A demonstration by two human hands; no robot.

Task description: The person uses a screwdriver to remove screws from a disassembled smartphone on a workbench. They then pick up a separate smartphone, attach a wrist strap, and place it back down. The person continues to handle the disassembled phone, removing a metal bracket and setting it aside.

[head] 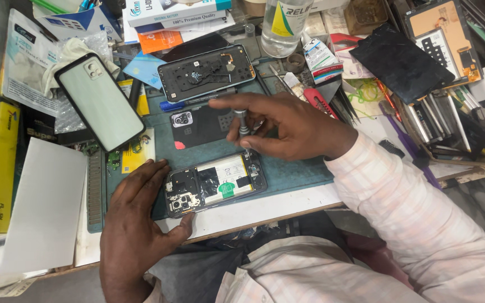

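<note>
An opened phone [215,183] with its back off lies on a teal work mat [298,171], its battery and circuit board showing. My left hand [136,213] rests flat at the phone's left end and steadies it with fingers and thumb. My right hand [287,126] hovers just above the phone's right end and pinches a small silver screwdriver [242,122] upright, its tip down near the phone's top right corner. A dark back cover [200,127] with a camera cutout lies behind the phone.
A pale green phone in a black case [100,101] lies at the left. A second phone frame [206,72] rests behind the mat. A clear bottle [283,25], boxes, tweezers, a black screen panel [399,62] and white sheets [43,205] crowd the bench.
</note>
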